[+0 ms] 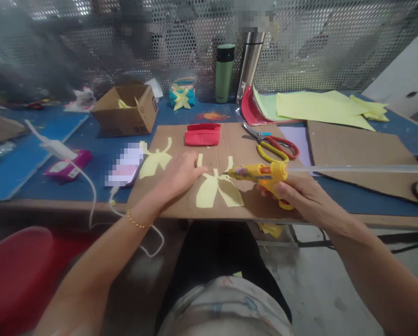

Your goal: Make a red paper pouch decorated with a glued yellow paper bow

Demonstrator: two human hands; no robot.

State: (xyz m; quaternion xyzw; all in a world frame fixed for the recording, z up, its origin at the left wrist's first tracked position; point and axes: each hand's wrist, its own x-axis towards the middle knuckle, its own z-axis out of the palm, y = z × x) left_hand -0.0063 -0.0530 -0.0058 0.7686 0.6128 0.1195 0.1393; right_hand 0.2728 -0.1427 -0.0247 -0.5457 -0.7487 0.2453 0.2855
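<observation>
My right hand [293,191] is wrapped round a yellow hot glue gun [261,172], with a long clear glue stick [352,169] running out of its back. The nozzle points left, close over the middle of a pale yellow bow-shaped cutout [209,191]. At the left edge of that cutout rests my left hand [186,170], thumb apart from the fingers and nothing gripped in it. A second pale yellow cutout [153,164] lies left of this hand. Both cutouts are on a cardboard sheet [174,207]. Just beyond sits a red fabric piece [202,134].
Red-and-yellow-handled scissors [275,147] lie beyond the glue gun. A phone [127,163] with a white cable is at left, near a cardboard box [125,119]. A green tumbler [225,74], a steel flask [251,63] and yellow sheets [321,105] stand or lie behind.
</observation>
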